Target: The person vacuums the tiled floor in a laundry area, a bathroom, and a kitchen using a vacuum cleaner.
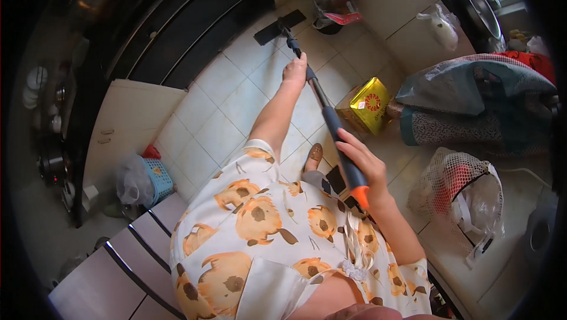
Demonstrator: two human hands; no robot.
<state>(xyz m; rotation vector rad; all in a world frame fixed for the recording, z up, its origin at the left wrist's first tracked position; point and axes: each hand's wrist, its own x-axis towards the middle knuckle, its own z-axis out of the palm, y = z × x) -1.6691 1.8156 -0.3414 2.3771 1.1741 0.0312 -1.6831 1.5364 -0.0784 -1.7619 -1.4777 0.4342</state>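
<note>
A long-handled flat mop [325, 98] slants across the view from my chest to the tiled floor. My left hand [295, 71] is closed around its pole, not far above the head. At the upper grip, near the orange end cap, my right hand [365, 160] lies against the side of the handle with its fingers fairly straight; whether they grip it is unclear. The dark rectangular mop head [268, 33] rests on pale floor tiles [230, 91], close to the black drawer fronts.
A lined waste bin [330, 25] stands in the far corner. Right of the pole are a yellow tin [367, 105], a covered bulky item [443, 89] and a mesh bag [443, 187]. On the left are black drawers [177, 23] and a blue plastic basket [158, 180].
</note>
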